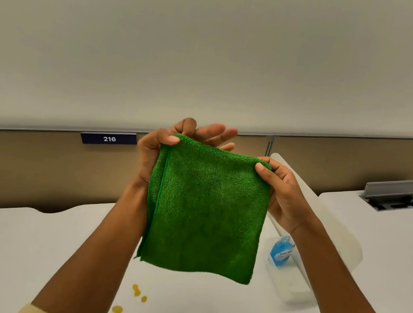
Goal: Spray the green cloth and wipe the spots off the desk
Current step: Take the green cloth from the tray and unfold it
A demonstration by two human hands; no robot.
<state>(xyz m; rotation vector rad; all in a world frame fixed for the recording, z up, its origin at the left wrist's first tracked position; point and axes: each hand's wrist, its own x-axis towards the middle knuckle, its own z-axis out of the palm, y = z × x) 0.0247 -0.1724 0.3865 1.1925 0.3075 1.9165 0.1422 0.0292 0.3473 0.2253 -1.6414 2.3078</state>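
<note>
Your left hand (160, 148) and right hand (284, 191) pinch the green cloth (207, 208) aloft; sign (109, 138) reads 216, yellow spots (136, 291) on white desk (35, 252).

White table (35, 252) w/ yellow spots (136, 291) near front-centre, one more (117, 309) just below-left. Spray bottle (282, 250), blue liquid, lies on its side at right. Adjoining table (383, 241) at right has open cable box (396, 198).

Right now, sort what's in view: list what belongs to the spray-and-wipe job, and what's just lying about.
For the job:
green cloth, held up by left hand and right hand
spray bottle
yellow spots
desk

Just there:
216 sign
open cable box
</note>
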